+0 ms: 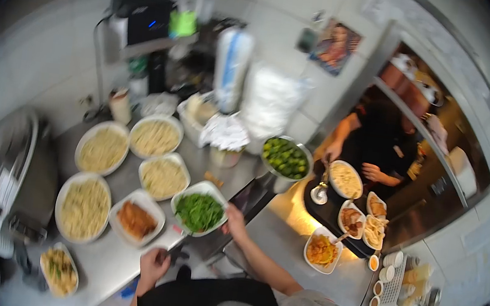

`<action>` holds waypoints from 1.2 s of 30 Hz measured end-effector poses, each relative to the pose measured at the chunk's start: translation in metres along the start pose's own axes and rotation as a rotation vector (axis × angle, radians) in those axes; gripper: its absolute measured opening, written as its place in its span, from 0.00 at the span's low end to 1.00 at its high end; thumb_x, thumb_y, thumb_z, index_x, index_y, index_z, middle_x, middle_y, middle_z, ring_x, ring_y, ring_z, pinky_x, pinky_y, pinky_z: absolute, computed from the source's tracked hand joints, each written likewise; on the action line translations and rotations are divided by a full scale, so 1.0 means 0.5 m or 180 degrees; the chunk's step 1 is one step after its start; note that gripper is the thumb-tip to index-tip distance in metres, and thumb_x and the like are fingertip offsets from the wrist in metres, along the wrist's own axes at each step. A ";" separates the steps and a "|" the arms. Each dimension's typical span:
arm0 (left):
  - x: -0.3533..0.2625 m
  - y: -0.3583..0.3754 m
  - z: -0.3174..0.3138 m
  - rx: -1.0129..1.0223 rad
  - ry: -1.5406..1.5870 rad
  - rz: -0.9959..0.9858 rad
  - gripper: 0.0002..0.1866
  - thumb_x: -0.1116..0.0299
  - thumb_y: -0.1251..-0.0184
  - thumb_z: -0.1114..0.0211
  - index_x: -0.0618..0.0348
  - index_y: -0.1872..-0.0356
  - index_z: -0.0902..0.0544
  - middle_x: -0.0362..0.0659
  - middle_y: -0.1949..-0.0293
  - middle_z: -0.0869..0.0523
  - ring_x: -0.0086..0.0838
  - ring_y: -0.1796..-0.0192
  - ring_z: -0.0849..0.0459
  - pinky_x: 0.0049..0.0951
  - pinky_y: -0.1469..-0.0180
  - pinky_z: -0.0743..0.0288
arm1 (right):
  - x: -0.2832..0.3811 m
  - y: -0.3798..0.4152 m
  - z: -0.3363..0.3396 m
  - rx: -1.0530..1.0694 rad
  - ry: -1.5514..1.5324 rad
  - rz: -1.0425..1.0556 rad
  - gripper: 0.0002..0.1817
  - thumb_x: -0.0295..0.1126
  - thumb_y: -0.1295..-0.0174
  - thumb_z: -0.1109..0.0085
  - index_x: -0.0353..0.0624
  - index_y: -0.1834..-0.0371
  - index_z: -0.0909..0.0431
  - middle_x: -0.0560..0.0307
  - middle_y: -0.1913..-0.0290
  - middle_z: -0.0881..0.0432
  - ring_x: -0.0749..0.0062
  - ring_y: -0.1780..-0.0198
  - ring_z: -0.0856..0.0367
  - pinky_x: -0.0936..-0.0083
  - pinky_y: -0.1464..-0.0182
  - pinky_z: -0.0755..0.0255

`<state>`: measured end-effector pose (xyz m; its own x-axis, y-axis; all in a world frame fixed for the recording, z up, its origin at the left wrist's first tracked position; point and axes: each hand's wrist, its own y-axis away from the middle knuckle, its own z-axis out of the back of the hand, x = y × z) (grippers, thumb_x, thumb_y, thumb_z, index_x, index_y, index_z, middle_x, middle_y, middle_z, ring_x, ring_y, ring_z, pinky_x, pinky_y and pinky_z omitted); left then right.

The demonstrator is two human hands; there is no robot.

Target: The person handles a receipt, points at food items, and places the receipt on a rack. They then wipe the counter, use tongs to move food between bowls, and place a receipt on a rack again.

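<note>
At the tabletop's [115,259] near edge the left hand [153,266] looks curled, though blur hides whether it grips anything. The right hand [233,220] clasps the rim of the greens plate [199,213] at the tabletop's right edge; support it level, I'd judge. Farther noodle plates [155,137] blur.
</note>
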<state>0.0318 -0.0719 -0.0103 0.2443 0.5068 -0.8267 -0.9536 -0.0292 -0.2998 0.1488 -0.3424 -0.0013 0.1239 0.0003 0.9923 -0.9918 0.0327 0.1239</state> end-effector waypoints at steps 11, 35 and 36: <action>-0.038 0.039 0.037 -0.0017 0.0814 0.1080 0.10 0.73 0.46 0.37 0.63 0.62 0.21 0.33 0.83 0.27 0.12 0.82 0.36 0.16 0.79 0.42 | 0.018 -0.019 0.020 0.0875 -0.0536 -0.0728 0.18 0.32 0.40 0.60 0.39 0.47 0.36 0.49 0.75 0.22 0.71 0.86 0.26 0.82 0.87 0.33; 0.093 0.346 0.483 -0.2678 0.1829 0.2541 0.17 0.61 0.33 0.53 0.59 0.47 0.36 0.46 0.73 0.18 0.20 0.84 0.26 0.17 0.86 0.33 | 0.113 0.312 -0.301 0.1726 -0.0666 -0.0775 0.20 0.29 0.45 0.59 0.30 0.50 0.36 0.43 0.68 0.22 0.62 0.81 0.21 0.77 0.84 0.24; 0.106 0.344 0.510 -0.2674 0.1832 0.2537 0.17 0.61 0.33 0.53 0.59 0.47 0.36 0.46 0.73 0.18 0.20 0.84 0.26 0.17 0.86 0.33 | 0.096 0.320 -0.336 0.1827 -0.0646 -0.0875 0.19 0.28 0.44 0.59 0.29 0.50 0.36 0.43 0.69 0.22 0.62 0.82 0.21 0.77 0.84 0.25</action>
<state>-0.1640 0.1694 0.0159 -0.0968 -0.3363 -0.9368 -0.5196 -0.7857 0.3357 0.0013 -0.1693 0.0653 0.4218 -0.1222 0.8984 -0.7917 -0.5325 0.2993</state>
